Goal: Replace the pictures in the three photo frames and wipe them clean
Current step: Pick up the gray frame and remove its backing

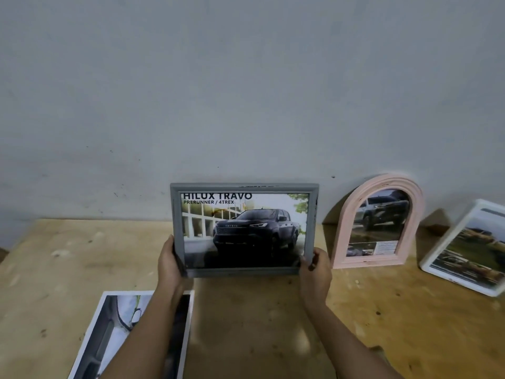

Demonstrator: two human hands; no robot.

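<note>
A grey rectangular photo frame with a dark pickup-truck picture stands upright at the middle of the wooden table. My left hand grips its lower left corner. My right hand grips its lower right corner. To the right, a pink arched frame with a car picture leans against the wall. Further right, a white rectangular frame leans back at the frame's edge. A loose printed picture lies flat at the front left, partly under my left forearm.
A plain grey wall rises right behind the table. The tabletop is stained bare wood around the frames.
</note>
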